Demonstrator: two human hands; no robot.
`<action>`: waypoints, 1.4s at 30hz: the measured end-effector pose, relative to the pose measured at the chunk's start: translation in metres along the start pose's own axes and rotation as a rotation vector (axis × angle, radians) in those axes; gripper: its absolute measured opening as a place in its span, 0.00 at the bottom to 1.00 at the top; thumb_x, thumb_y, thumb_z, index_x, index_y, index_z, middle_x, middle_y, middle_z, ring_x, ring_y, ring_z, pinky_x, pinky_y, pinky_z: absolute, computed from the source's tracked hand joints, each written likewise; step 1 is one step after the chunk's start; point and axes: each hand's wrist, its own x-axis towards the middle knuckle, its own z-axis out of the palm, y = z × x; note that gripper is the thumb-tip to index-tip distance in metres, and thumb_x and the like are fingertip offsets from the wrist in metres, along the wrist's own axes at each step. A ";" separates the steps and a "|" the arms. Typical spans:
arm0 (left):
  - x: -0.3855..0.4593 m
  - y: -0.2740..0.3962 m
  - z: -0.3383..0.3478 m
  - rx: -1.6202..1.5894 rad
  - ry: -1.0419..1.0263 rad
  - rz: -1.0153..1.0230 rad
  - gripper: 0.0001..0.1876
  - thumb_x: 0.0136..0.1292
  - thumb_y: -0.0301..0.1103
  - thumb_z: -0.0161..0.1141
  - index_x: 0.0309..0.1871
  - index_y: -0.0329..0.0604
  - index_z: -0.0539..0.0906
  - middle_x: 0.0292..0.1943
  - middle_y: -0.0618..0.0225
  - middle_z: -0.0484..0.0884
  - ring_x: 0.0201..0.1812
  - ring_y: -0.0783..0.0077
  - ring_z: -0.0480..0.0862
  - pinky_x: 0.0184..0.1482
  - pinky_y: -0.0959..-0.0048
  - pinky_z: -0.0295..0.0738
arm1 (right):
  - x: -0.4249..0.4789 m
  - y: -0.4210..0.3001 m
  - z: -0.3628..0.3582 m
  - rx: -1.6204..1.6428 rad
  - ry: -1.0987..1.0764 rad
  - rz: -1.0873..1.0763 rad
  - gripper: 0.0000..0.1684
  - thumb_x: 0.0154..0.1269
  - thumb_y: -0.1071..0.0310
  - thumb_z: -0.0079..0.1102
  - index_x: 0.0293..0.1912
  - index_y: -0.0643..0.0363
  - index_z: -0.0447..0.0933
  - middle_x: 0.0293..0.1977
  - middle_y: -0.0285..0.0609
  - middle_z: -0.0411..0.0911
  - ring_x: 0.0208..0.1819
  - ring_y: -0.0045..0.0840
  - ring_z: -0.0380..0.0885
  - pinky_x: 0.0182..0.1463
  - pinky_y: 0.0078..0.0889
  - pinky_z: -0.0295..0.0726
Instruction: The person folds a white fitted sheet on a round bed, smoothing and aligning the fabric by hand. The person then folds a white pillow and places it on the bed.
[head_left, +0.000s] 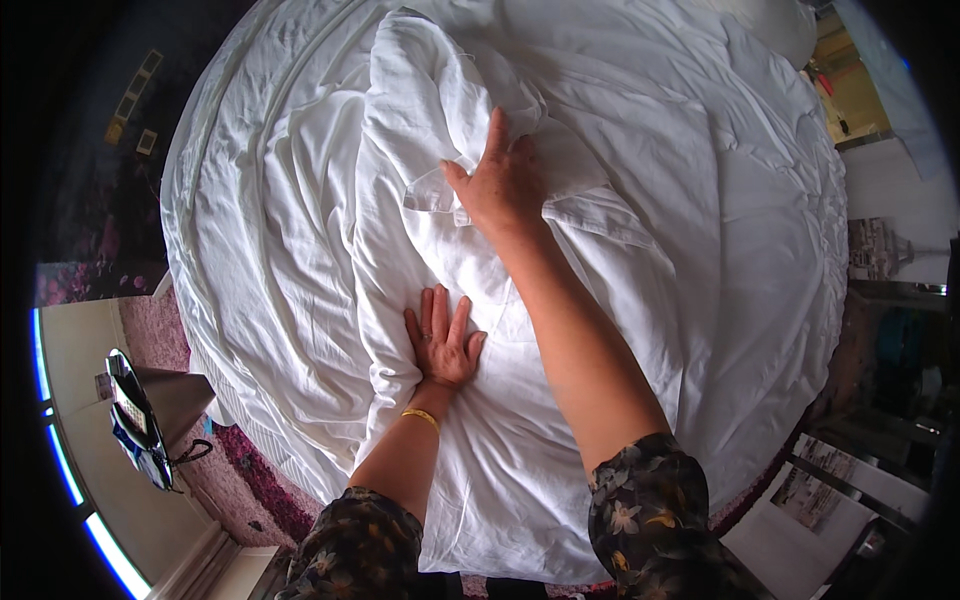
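Note:
My left hand (448, 352) lies flat on white cloth, its fingers spread and pointing away from me. A yellow bangle circles that wrist. Farther up, my right hand (504, 184) rests on a bunched fold of the same white fabric (420, 105), with thumb and index finger stretched apart. Its other fingers are bent and partly hidden. Beside the right thumb a thin hemmed flap (429, 193) of the cloth sticks out. The white bedding (637, 315) spreads in wrinkles over a bed beneath both hands.
Pink and purple carpet (262, 480) shows along the bed's left edge. A grey bin-like container (176, 397) and a dark bag (139, 427) stand there. A white pillow-like bulge (776, 26) is at the upper right. Printed white furniture (806, 510) stands at lower right.

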 end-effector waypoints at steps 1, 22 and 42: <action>0.000 0.000 0.000 0.004 -0.019 -0.001 0.32 0.56 0.48 0.56 0.63 0.50 0.66 0.68 0.50 0.54 0.69 0.48 0.52 0.65 0.40 0.40 | -0.005 0.007 0.008 -0.031 -0.025 -0.015 0.45 0.50 0.57 0.62 0.65 0.56 0.54 0.44 0.61 0.68 0.38 0.52 0.73 0.45 0.46 0.75; 0.000 -0.002 0.008 0.001 0.043 0.025 0.30 0.58 0.49 0.53 0.63 0.48 0.66 0.67 0.49 0.56 0.68 0.45 0.54 0.64 0.39 0.41 | -0.042 0.107 -0.055 -0.112 -0.102 -0.495 0.25 0.50 0.62 0.62 0.50 0.52 0.72 0.51 0.38 0.68 0.55 0.31 0.66 0.60 0.49 0.60; -0.001 0.000 0.010 0.074 0.059 0.064 0.30 0.62 0.49 0.45 0.64 0.43 0.64 0.67 0.48 0.55 0.69 0.47 0.52 0.66 0.42 0.37 | -0.014 0.211 -0.070 0.898 -0.386 0.850 0.33 0.55 0.50 0.62 0.49 0.70 0.73 0.43 0.48 0.78 0.41 0.27 0.77 0.44 0.30 0.75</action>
